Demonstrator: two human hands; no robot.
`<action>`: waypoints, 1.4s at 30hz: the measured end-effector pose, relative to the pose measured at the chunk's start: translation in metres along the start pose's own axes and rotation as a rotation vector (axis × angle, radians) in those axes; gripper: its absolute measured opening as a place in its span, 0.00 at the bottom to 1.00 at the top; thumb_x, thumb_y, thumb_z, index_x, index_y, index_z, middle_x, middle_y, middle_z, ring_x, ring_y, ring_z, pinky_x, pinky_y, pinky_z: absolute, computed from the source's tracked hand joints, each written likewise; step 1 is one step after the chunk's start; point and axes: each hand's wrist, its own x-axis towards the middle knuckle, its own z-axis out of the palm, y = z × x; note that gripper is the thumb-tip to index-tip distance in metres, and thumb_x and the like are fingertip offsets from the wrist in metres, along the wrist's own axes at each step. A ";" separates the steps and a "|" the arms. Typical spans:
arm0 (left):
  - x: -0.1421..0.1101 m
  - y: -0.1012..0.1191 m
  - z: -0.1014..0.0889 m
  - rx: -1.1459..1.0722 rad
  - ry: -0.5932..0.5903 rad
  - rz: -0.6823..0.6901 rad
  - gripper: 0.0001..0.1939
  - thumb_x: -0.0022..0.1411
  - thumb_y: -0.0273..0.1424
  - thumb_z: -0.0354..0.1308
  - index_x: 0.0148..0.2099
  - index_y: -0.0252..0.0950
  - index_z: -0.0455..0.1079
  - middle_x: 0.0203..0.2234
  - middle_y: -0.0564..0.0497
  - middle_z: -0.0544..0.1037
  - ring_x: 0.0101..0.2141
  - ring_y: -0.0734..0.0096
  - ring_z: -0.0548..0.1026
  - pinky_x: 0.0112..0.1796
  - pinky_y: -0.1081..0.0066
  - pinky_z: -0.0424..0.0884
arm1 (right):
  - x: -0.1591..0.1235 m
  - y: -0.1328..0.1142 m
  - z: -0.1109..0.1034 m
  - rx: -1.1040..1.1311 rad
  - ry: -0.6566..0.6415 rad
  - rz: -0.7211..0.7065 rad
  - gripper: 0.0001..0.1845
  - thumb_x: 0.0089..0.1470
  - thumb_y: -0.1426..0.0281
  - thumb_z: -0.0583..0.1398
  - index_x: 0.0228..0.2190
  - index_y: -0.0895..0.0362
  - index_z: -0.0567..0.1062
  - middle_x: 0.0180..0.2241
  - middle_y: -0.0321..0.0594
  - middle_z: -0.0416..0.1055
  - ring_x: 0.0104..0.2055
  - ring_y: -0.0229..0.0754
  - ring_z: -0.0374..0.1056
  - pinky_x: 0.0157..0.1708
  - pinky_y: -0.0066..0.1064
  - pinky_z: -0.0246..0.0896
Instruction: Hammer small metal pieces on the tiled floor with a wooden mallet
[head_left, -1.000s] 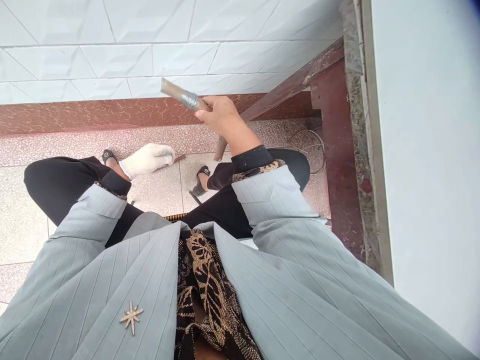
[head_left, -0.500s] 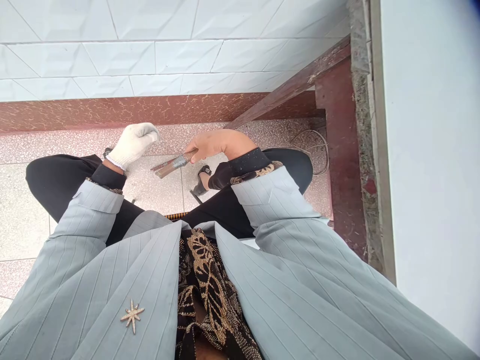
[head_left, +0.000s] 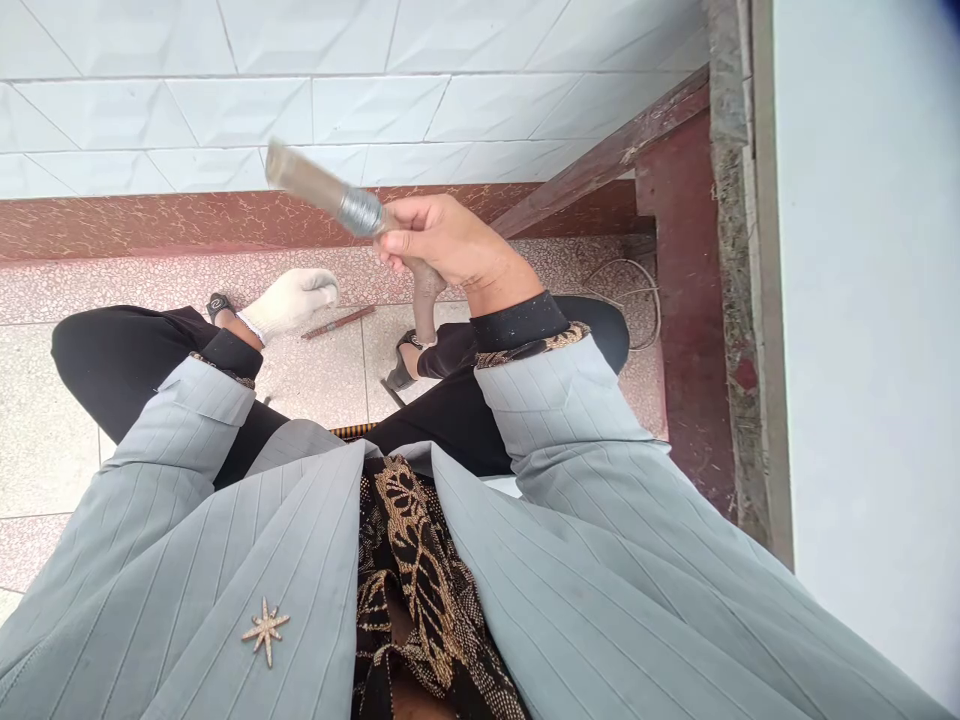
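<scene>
My right hand (head_left: 442, 238) is bare and closed round a wooden stick tool (head_left: 307, 180) with a band of silvery wire (head_left: 360, 212) wound on it. Its pale, thick end points up and left in front of the wall, slightly blurred. Below my palm a bent lower part hangs down over my shoe. My left hand (head_left: 294, 300), in a white knitted glove, has its fingers curled together; whether they pinch something small is hidden. Just right of the glove lies a thin reddish-brown strip (head_left: 339, 322), apart from the fingers.
White tiles (head_left: 375, 108) with a red-brown skirting (head_left: 187, 225) stand ahead. A dark red wooden frame (head_left: 686, 300) with a slanting bar (head_left: 600, 160) blocks the right, beside a white surface (head_left: 862, 300). A loop of cable (head_left: 656, 310) lies on the speckled floor. My knees flank the working area.
My right hand swung the wooden tool down over the strip, then back up and left. My gloved left hand drew back up and left, then came down near the strip again.
</scene>
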 end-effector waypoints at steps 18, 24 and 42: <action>-0.011 0.013 -0.028 0.100 0.016 0.067 0.08 0.63 0.32 0.57 0.38 0.38 0.78 0.32 0.50 0.80 0.36 0.66 0.76 0.44 0.65 0.74 | 0.007 -0.007 0.016 -0.870 -0.643 0.431 0.09 0.65 0.67 0.66 0.41 0.59 0.85 0.31 0.40 0.77 0.36 0.41 0.70 0.41 0.32 0.60; -0.006 0.008 -0.028 0.049 0.096 0.007 0.07 0.63 0.34 0.58 0.38 0.38 0.75 0.27 0.51 0.74 0.30 0.68 0.70 0.35 0.66 0.69 | -0.004 -0.023 0.006 -0.418 -0.638 0.286 0.20 0.69 0.55 0.66 0.50 0.60 0.83 0.33 0.38 0.75 0.36 0.37 0.66 0.43 0.30 0.61; -0.007 -0.001 -0.007 0.102 -0.124 0.170 0.11 0.65 0.38 0.58 0.36 0.39 0.78 0.28 0.52 0.79 0.30 0.67 0.75 0.36 0.67 0.71 | 0.018 0.007 0.008 -1.019 0.051 0.482 0.18 0.69 0.68 0.62 0.56 0.63 0.78 0.52 0.59 0.77 0.56 0.59 0.73 0.54 0.43 0.66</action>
